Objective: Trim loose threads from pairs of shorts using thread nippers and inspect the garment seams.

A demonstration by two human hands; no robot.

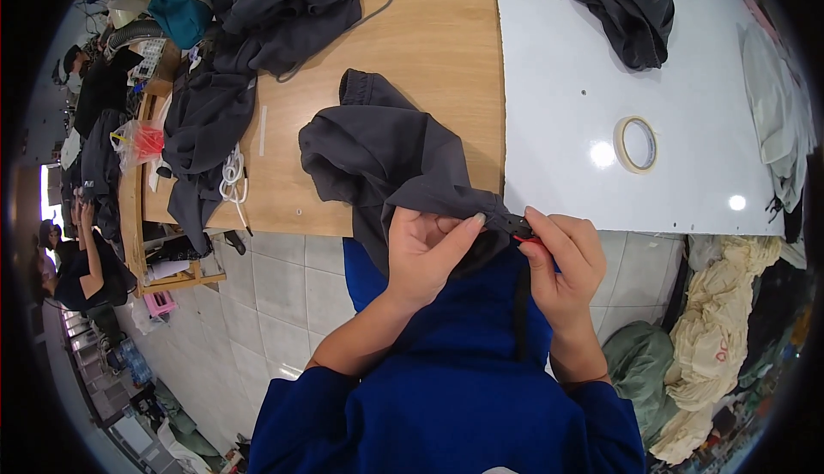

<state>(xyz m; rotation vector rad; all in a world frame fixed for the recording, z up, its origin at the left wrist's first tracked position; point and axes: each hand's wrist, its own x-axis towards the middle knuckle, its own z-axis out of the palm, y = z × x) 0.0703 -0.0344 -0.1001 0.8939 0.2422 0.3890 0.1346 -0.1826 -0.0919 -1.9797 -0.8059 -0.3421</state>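
A dark grey garment (386,152) lies bunched over the near edge of the wooden table, with one gathered elastic end (359,88) pointing away. My left hand (433,246) is closed on the near right part of this cloth, thumb and fingers pinching it. Just to the right, my right hand (566,259) is closed in a pinch at the garment's narrow dark end. Between its fingertips shows a small red thing (530,240), too hidden to name, right against a black strip (515,223). Both hands are close together in front of the table edge.
The wooden tabletop (446,10) meets a white tabletop (549,113) on the right. A tape roll (637,144) and another dark garment (622,10) lie on the white one. More dark garments (206,122) and a white cord (233,178) are left. People (86,259) work farther left.
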